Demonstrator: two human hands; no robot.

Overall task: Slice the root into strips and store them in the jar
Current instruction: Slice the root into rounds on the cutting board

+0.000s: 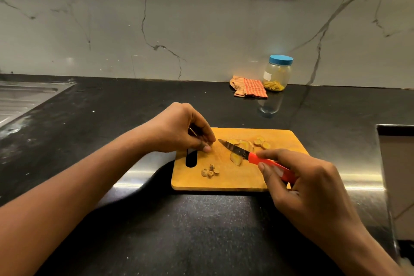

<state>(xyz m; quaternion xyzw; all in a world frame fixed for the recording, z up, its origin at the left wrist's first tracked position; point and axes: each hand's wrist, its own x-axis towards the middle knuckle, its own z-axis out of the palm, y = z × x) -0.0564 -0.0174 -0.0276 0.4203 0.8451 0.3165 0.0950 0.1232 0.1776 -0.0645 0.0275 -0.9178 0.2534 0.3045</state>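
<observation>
As right hand (298, 177) grips knife (248, 156), left fingers (207, 148) curled (pinched).

Head camera looks down, seemingly close, over the counter (201, 231).

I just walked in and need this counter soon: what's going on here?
A person is cutting root on the wooden cutting board. The right hand grips a red-handled knife, blade among the root slices. The left hand pinches its fingertips together at the board's left end; whether they hold a piece is unclear. The jar, lid on, stands at the back beside a checked cloth, some yellow strips inside.
</observation>
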